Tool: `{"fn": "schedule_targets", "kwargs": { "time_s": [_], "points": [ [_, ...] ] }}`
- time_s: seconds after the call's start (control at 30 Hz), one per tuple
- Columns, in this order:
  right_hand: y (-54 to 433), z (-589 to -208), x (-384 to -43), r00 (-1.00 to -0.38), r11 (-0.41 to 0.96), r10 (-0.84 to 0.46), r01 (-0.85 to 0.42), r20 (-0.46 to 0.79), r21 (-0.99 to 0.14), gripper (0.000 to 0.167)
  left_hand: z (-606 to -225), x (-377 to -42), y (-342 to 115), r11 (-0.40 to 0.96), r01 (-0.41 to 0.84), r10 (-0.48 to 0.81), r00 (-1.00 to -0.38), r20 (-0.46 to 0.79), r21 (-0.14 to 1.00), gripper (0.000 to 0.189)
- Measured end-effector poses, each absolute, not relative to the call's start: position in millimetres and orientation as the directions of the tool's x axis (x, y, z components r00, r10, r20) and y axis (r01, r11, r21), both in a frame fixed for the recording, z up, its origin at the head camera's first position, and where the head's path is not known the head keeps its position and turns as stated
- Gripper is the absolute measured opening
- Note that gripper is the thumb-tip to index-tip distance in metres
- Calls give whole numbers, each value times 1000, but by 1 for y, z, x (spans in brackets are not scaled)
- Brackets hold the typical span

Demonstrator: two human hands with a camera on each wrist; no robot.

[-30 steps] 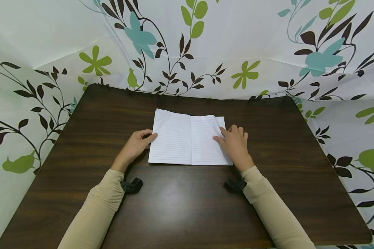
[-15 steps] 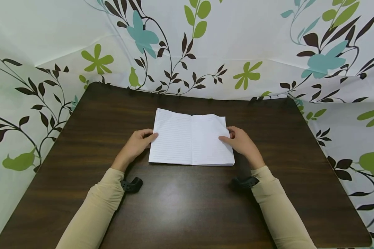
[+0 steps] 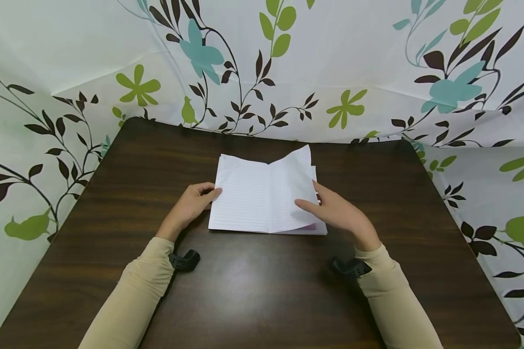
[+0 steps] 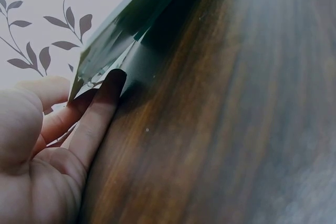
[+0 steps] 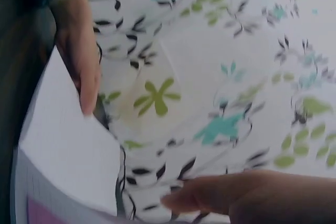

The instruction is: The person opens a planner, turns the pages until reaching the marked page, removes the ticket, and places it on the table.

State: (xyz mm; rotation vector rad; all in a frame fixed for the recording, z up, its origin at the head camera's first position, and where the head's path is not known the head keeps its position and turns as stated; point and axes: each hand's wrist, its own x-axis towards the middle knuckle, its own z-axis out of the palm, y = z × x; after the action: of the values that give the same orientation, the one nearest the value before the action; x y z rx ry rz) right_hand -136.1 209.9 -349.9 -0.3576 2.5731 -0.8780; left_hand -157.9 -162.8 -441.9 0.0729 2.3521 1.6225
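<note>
An open notebook (image 3: pixel 240 198) with white lined pages lies on the dark wooden table. My left hand (image 3: pixel 193 201) grips its left edge, thumb on top and fingers underneath. In the left wrist view, the fingers (image 4: pixel 97 124) reach under the raised edge of the cover (image 4: pixel 113 45). On the right side, my right hand (image 3: pixel 336 206) holds a lifted page (image 3: pixel 290 189), its thumb in front and its fingers behind. The page bows upward, its top corner standing above the sheets below. A purple patch (image 3: pixel 309 227) shows beneath it. The right fingertips are hidden by the page.
Around the notebook spreads the brown table (image 3: pixel 244 281). A white cloth with leaf and flower prints (image 3: pixel 332 58) hangs behind it and at the sides. A dark band with a camera sits on each wrist, the left one (image 3: pixel 185 261) near the table surface.
The right hand has gone from resting on the right page to its outer edge, then moved left, raising the page off the sheets below. The left hand has stayed in place.
</note>
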Motion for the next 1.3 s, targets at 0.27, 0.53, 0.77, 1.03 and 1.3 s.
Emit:
{"fn": "schedule_targets", "kwargs": {
  "time_s": [0.27, 0.53, 0.77, 1.03, 1.3],
  "points": [
    [178, -338, -97, -915, 772, -391, -272, -93, -575, 69, -445, -158, -162, 363, -118, 196, -960, -200, 924, 42],
    [142, -362, -87, -900, 789, -407, -432, 155, -436, 72, -443, -158, -163, 369, -100, 196, -963, -182, 924, 44],
    [133, -390, -97, -879, 780, -409, -476, 245, -406, 78, -442, -155, -163, 362, -106, 203, -961, -190, 926, 44],
    [130, -415, -106, -849, 741, -488, -526, 202, -418, 84, -443, -154, -162, 351, -101, 203, -962, -181, 931, 43],
    [129, -424, -109, -839, 739, -518, -536, 165, -408, 89, -444, -156, -162, 345, -112, 202, -961, -190, 932, 48]
  ]
}}
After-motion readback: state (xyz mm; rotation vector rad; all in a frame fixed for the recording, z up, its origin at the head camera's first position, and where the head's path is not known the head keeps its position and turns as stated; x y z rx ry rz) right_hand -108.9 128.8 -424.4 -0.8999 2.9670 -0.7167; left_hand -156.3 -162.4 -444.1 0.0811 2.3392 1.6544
